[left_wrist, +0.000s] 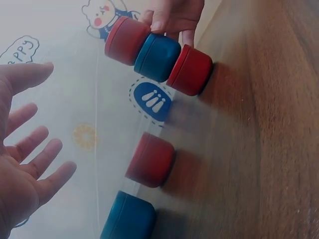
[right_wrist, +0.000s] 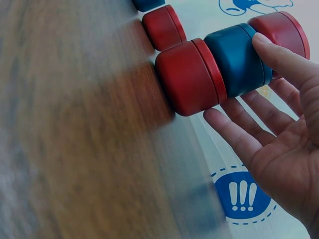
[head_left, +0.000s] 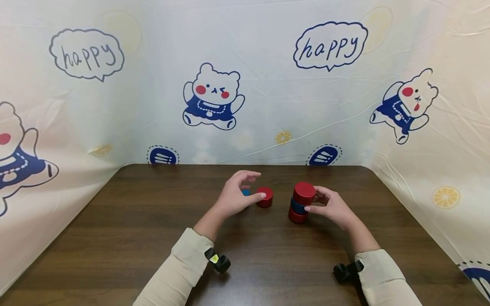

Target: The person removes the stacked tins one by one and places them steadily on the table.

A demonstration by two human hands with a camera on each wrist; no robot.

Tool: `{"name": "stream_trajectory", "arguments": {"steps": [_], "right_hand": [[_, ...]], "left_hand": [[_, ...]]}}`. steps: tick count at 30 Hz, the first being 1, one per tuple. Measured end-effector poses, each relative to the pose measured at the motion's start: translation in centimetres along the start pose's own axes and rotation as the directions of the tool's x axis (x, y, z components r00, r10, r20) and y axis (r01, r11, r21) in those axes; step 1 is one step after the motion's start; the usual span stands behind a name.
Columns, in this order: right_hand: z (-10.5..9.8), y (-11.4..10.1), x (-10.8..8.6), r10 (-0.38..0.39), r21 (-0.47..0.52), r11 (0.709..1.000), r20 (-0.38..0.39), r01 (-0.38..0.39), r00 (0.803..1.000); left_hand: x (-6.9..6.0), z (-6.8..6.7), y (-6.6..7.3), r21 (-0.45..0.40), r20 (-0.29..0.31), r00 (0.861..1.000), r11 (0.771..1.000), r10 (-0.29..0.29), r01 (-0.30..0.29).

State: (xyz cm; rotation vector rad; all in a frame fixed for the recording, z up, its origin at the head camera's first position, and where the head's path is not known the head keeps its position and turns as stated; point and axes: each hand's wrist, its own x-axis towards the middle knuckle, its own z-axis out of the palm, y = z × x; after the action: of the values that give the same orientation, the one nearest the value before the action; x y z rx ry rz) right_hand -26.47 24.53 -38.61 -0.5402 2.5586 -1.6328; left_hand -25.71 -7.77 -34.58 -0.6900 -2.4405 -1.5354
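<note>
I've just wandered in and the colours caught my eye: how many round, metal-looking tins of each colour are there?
Red round metal-looking tins: 3 (two stacked, one apart)
Blue round metal-looking tins: 2 (one stacked, one apart)
Total: 5

The left hand is held with thumb and fingers spread, the right hand with fingers curved opposite its thumb; behind them, both forearms are angled inward.
</note>
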Motion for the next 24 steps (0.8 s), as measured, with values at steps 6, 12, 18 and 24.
{"name": "stream_trajectory", "arguments": {"steps": [6,12,18,24], "right_hand": [[-0.1,0.0,0.0,-0.002,0.003,1.000,0.000,0.002,1.000],[-0.2,0.0,0.0,-0.009,0.002,1.000,-0.007,0.009,1.000],[0.0,0.0,0.0,-0.014,0.004,1.000,-0.011,0.015,1.000],[0.0,-0.1,0.0,-0.016,0.013,1.000,-0.006,0.016,1.000]], "left_hand": [[0.0,0.5,0.3,-0.028,-0.024,0.999,0.999,0.026,-0.027],[0.0,1.1,0.7,-0.044,-0.064,0.996,0.997,0.062,-0.064],[-0.3,1.9,0.8,-0.045,-0.048,0.995,0.995,0.088,-0.090],[-0.4,2.7,1.0,-0.042,-0.007,0.997,0.996,0.074,-0.074]]}}
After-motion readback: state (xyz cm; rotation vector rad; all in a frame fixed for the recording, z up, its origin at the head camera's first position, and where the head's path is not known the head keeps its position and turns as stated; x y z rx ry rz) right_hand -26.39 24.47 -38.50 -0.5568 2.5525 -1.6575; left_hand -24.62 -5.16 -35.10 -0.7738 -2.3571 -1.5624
